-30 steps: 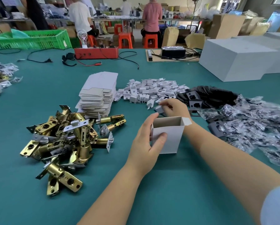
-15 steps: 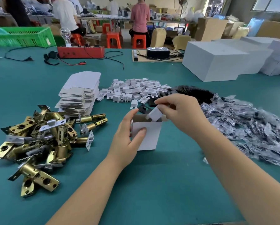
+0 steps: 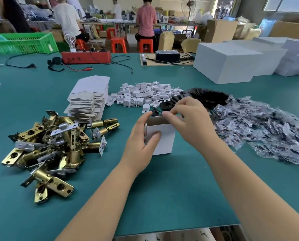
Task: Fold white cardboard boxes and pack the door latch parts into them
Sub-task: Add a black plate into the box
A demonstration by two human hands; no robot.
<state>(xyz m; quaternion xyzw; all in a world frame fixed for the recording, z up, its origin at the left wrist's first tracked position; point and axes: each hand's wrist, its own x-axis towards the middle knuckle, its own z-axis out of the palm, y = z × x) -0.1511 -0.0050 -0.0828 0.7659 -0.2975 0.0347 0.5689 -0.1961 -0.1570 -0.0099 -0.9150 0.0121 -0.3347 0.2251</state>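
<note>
a: going from the left edge of the counter (image 3: 162, 197), what do you see?

b: i see a heap of brass door latch parts (image 3: 53, 145) near the left edge, tangled over each other. just behind them sits a stack of flat box blanks (image 3: 89, 100), and toward the middle a scatter of small white card inserts (image 3: 145, 94).

a: and the box?

b: the white cardboard box (image 3: 160, 138) stands upright near the middle of the counter, its top open. my left hand (image 3: 141, 141) grips its left side, thumb pressed on the near face and fingers (image 3: 141, 120) curled round the far left corner. my right hand (image 3: 190, 122) is over the top right rim, thumb and forefinger pinched together at the opening. i cannot tell whether they pinch the rim, a flap or some small piece; the spot is hidden by the fingers.

a: what lies to the right?

b: just behind the box are black plates (image 3: 166, 105), with a fanned row of dark pieces (image 3: 206, 96) beyond them. then a wide pile of clear plastic bags (image 3: 266, 129) with dark contents runs to the right edge. at the far right corner stand large white cartons (image 3: 226, 65).
</note>
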